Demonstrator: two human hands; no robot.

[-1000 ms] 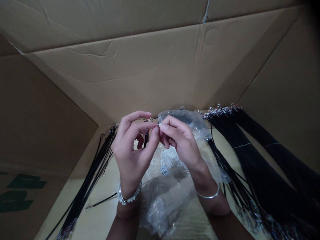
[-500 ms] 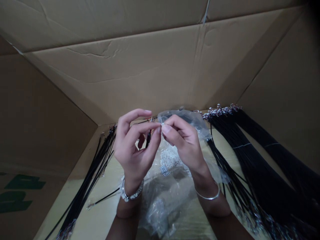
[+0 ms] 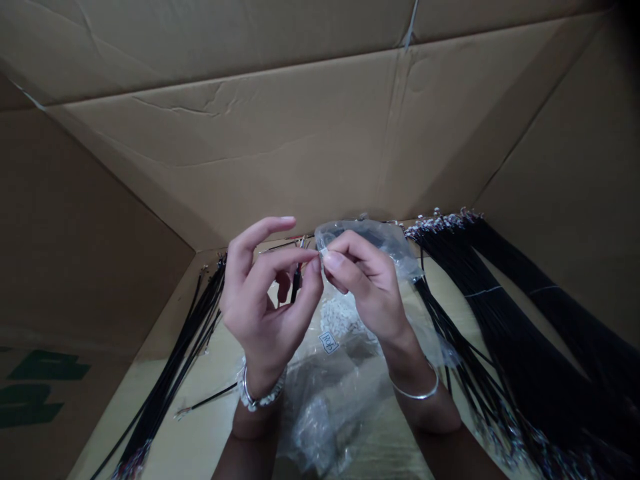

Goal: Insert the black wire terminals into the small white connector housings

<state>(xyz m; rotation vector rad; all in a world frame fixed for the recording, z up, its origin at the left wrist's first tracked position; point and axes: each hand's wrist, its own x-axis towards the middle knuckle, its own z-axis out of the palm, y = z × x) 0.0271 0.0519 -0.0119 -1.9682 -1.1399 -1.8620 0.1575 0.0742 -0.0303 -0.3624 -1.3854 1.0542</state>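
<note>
A small white connector (image 3: 324, 253) is pinched between the thumb and forefinger of my right hand (image 3: 367, 287). Just left of it, my left hand (image 3: 265, 300) has its thumb and forefinger nearly together, with the other fingers curled or raised. A black cable (image 3: 297, 283) with thin coloured wires at its end runs through the left hand, behind the thumb. Whether a wire enters the connector is too small to see. Below both hands lies a clear plastic bag (image 3: 320, 393) with a heap of small white connectors (image 3: 340, 317) and a handwritten label (image 3: 329, 342).
Bundles of black cables lie on the left (image 3: 175, 380) and right (image 3: 500, 320), their wire ends bare or tipped white. One loose cable (image 3: 213, 397) sits near my left wrist. Cardboard walls (image 3: 280, 153) enclose the back and sides of the wooden surface (image 3: 200, 440).
My left hand has shifted slightly left, leaving a little more gap to the right fingertips. The right hand, still pinching the connector, has hardly moved.
</note>
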